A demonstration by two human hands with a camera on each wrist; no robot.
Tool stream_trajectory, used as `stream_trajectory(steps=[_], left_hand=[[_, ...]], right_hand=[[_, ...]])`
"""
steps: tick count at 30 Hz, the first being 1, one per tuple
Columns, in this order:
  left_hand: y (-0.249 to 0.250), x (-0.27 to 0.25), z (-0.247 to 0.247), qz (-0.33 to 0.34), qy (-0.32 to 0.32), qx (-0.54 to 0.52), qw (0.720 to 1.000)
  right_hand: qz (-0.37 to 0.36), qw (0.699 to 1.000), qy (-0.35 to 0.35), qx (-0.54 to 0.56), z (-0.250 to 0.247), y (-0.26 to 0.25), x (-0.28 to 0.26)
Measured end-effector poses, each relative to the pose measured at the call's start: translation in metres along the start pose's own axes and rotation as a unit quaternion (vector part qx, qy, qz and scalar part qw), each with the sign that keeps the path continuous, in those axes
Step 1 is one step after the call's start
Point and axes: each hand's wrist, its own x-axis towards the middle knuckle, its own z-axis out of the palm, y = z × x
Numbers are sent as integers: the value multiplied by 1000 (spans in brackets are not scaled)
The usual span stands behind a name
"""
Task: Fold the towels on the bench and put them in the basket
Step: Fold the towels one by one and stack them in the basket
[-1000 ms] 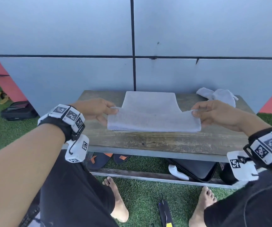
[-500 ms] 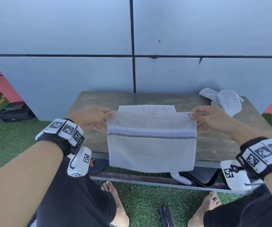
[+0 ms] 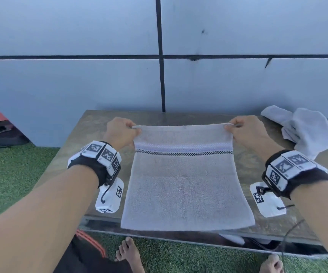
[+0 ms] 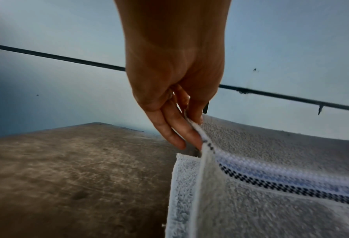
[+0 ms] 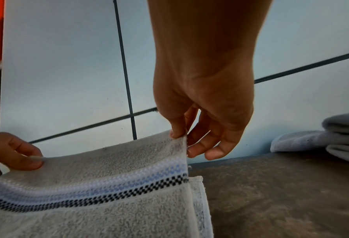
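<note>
The left hand (image 3: 119,133) and the right hand (image 3: 247,133) each pinch one far corner of the grey terry towel with a checkered stripe (image 3: 185,186), lifted above its lower layer on the worn wooden table (image 3: 76,146). A crumpled grey towel (image 3: 309,131) lies at the far right.

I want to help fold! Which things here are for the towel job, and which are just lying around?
For the job: striped towel pinched by left hand and right hand; crumpled towel; bench.

Just lying around: black bag on the grass; things under the bench, too hidden to name.
</note>
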Motion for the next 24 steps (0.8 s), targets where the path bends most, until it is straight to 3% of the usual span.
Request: stream_trajectory(steps=[5, 17, 20, 24], left_hand=[[-8, 33, 24, -10, 52, 57, 997], [-27, 47, 50, 26, -15, 116, 993], [-16, 36, 52, 25, -19, 140, 990], [24, 3, 61, 150, -35, 85, 984]], right_hand=[[10, 999, -10, -50, 27, 11, 32], [-57, 978, -75, -186, 53, 29, 38], [-50, 984, -71, -152, 49, 20, 25], [-98, 995, -21, 11, 40, -2, -6]])
